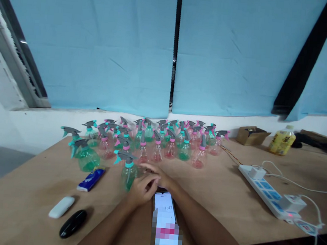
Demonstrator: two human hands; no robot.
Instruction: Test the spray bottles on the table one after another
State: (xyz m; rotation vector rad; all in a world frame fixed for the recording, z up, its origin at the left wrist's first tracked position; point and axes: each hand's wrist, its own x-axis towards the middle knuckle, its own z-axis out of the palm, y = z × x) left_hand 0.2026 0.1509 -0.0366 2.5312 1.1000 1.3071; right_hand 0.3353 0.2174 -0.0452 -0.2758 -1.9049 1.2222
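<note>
My left hand rests on the table with its fingers curled in, their tips against my right hand; no object shows in it. My right hand lies flat beside it, fingers stretched leftward and holding nothing that I can see. Close to the left hand stands a green spray bottle with a grey and turquoise trigger head, its lower edge partly hidden by that hand. Just below both hands is a lit phone. Behind them several green and pink spray bottles stand upright in a cluster.
At left lie a blue packet, a white case and a black case. A power strip with chargers and white cables occupies the right. Beyond it stand a cardboard box and a yellow drink bottle.
</note>
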